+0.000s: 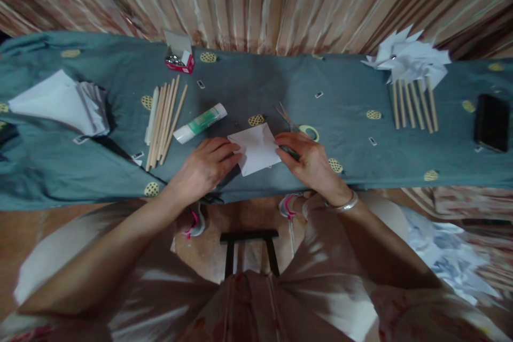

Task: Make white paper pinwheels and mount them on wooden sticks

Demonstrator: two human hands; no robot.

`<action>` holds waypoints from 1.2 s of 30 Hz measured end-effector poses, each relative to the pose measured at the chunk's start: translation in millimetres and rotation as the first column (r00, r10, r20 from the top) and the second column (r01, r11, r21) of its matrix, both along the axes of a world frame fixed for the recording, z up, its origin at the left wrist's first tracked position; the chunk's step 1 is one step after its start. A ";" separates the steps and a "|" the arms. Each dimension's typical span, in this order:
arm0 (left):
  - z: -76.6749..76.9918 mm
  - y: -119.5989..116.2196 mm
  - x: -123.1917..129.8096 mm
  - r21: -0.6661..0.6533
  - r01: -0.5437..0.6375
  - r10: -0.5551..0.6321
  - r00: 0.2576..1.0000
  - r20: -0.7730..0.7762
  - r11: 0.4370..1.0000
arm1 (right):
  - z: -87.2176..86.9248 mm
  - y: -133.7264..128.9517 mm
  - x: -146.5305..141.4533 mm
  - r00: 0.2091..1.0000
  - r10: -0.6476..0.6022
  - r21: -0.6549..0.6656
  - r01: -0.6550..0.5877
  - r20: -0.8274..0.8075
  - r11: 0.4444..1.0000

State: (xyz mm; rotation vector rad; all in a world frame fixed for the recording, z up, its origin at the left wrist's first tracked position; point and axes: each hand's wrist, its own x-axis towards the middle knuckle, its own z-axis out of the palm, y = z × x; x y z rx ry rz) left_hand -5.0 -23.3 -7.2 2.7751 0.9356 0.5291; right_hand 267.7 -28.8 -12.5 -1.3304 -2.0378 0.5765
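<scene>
A small white square of paper (256, 150) with cut or creased corners is held up over the front part of the cloth. My left hand (211, 163) pinches its left edge. On the opposite edge, my right hand (306, 159) grips the paper between thumb and fingers. Just behind the right hand lie scissors (308, 132) with pale green handles, partly covered by that hand. A green and white glue stick (200, 123) rests on its side behind my left hand. A small dark shape shows under the right fingers; I cannot make it out.
Wooden sticks (163, 123) lie at left, near a stack of white paper (60, 107). An opened red box (180, 61) of metal pins stands at the back. Paper pinwheels (412, 59) on sticks and a black phone (492, 123) lie right. Blue-green cloth (344, 139) covers the table.
</scene>
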 end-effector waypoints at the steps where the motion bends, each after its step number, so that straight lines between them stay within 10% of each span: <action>1: -0.9 1.6 0.3 0.017 0.016 -0.016 1.000 -0.008 1.000 | 1.2 -0.5 0.2 1.000 -0.005 -0.009 0.005 -0.009 1.000; 36: -1.1 -26.4 33.6 -0.071 0.018 -0.009 0.992 0.123 0.997 | -9.0 -27.2 -17.9 0.989 0.082 -0.102 -0.095 -0.124 0.990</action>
